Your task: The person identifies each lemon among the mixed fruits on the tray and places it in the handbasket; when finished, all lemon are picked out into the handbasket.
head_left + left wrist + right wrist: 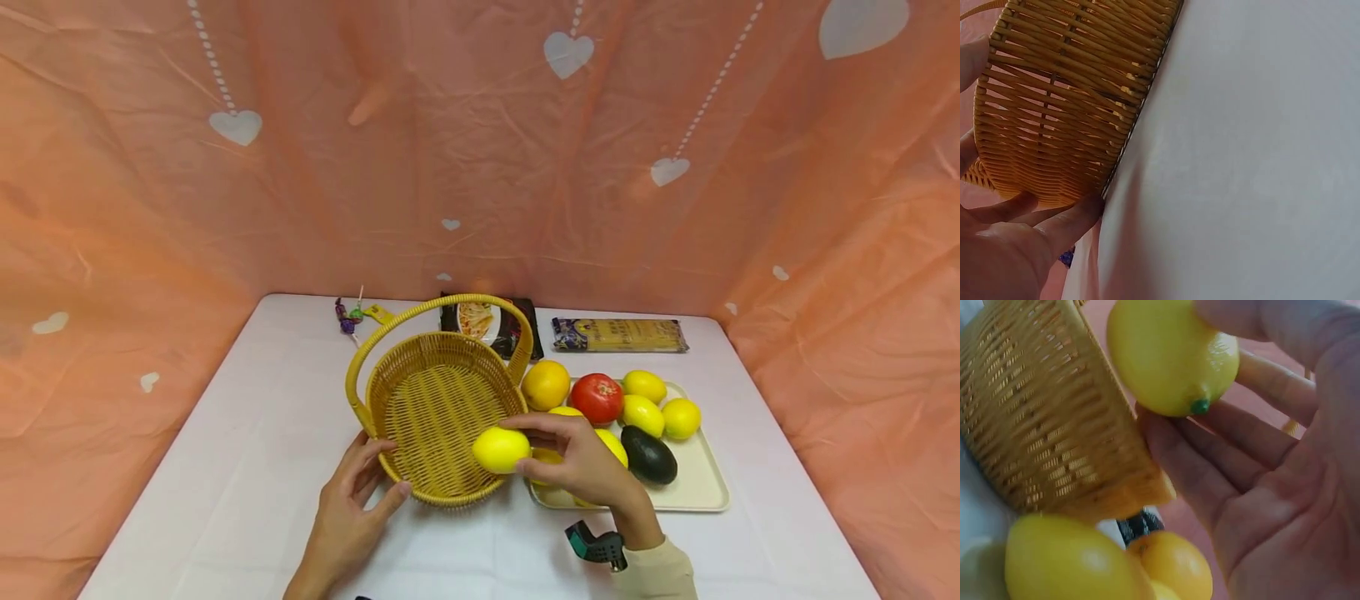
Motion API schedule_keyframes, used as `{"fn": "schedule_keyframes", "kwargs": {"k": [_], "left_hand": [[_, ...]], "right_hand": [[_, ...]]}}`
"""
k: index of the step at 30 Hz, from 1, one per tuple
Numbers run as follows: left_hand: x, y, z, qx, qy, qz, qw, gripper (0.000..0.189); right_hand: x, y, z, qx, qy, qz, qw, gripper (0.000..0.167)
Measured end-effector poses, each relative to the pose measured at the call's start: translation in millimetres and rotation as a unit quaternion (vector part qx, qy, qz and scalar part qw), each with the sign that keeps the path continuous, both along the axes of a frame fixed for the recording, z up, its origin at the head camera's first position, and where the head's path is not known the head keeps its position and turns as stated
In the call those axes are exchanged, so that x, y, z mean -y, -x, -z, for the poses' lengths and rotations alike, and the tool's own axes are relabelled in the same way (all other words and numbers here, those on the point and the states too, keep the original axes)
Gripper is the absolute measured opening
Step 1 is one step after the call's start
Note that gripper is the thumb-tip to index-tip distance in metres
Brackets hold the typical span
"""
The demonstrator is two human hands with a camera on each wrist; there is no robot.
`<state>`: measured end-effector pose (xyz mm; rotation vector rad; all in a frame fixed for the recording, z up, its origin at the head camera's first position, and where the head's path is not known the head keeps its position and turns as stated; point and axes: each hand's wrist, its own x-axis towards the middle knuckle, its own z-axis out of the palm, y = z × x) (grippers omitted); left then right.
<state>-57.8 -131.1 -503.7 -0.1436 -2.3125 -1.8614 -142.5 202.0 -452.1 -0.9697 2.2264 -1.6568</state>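
A round woven basket point(442, 417) with a tall arched handle stands on the table; its inside shows only bare weave. My left hand point(351, 504) holds the basket at its near left side, with fingertips over the rim. Close up, its fingers point(1072, 225) lie along the woven wall point(1066, 106). Over the basket's right rim, my right hand point(581, 458) pinches a yellow lemon point(501, 450) between thumb and fingers. The right wrist view shows the lemon point(1169, 359) with a green stem end, beside the basket's wall point(1047, 419).
Right of the basket, a cream tray point(705, 493) bears several lemons point(681, 418), a red tomato-like fruit point(597, 398) and a dark avocado point(648, 455). An orange point(546, 385) sits by its corner. Behind lie a black food packet point(517, 321), a noodle pack point(621, 335) and lollipops point(347, 318).
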Motion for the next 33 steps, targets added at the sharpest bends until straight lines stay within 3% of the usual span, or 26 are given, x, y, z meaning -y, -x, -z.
{"fn": "schedule_keyframes", "kwargs": {"k": [10,17,25,29,33], "left_hand": [[0.4,2.6,-0.4,0.027,-0.001,-0.01,0.9996,0.057],[-0.3,1.6,-5.3,0.017,-0.008,-0.005,0.9998,0.055],[1.6,2.1,-2.3,0.03,-0.015,-0.005,0.9994,0.057],[2.0,1.5,-2.8,0.027,-0.017,-0.006,0.9995,0.057],[2.5,1.1,-3.1,0.028,-0.018,-0.009,0.9994,0.059]], "right_hand": [[34.4,-0.8,-10.3,-0.04,-0.094,-0.045,0.9937,0.041],[62.0,-1.4,-10.6,-0.023,-0.107,-0.067,0.9917,0.044],[51.4,-3.1,-13.7,0.019,-0.017,-0.052,0.9983,0.048],[18.4,-1.7,-9.0,0.045,0.05,-0.038,0.997,0.046],[-27.3,-3.0,-6.6,0.04,0.098,-0.01,0.9944,0.046]]}}
